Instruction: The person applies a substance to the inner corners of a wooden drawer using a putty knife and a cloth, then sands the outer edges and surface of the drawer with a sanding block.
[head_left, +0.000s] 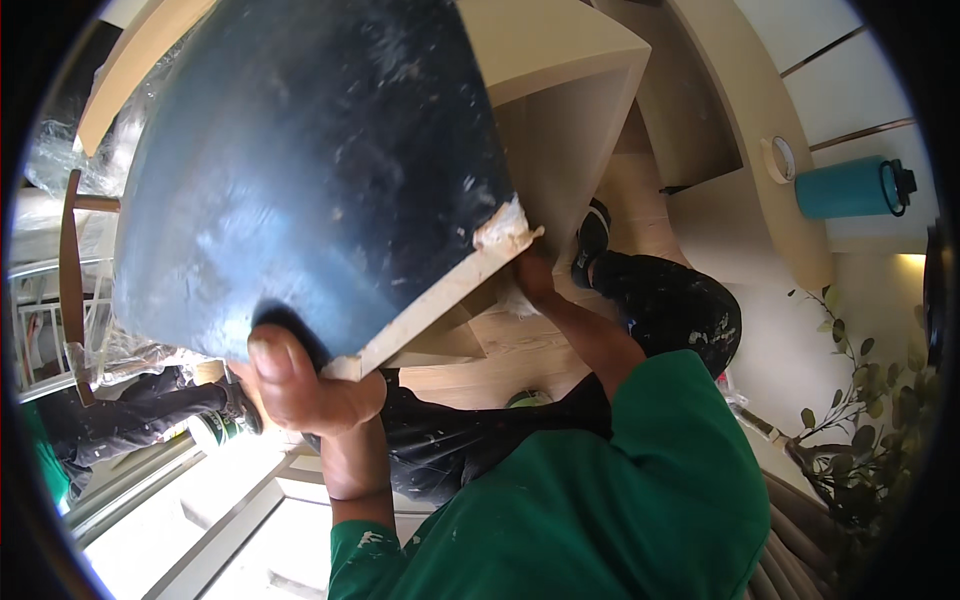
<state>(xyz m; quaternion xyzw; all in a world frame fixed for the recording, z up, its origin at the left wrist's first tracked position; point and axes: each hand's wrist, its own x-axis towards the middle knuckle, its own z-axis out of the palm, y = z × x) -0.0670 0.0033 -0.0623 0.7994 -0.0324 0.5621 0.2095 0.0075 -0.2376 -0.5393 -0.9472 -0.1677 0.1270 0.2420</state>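
A large, dark blue-black glossy board (330,170) with scuffs and pale specks fills the upper left. Its near edge is pale, and the corner by my right arm is chipped and ragged. My left hand (310,390) grips the near edge, thumb on the dark face and fingers underneath. My right hand (533,275) is just below the chipped corner, its fingers mostly hidden by the board. Beside it shows a small whitish thing (517,300) that I cannot make out.
Beige furniture (580,130) stands behind the board. On a curved counter (745,110) are a teal bottle (845,188) and a tape roll (778,160). A leafy plant (865,420) stands right. Another person's dark-trousered leg (130,415) and a bucket (215,430) are at left.
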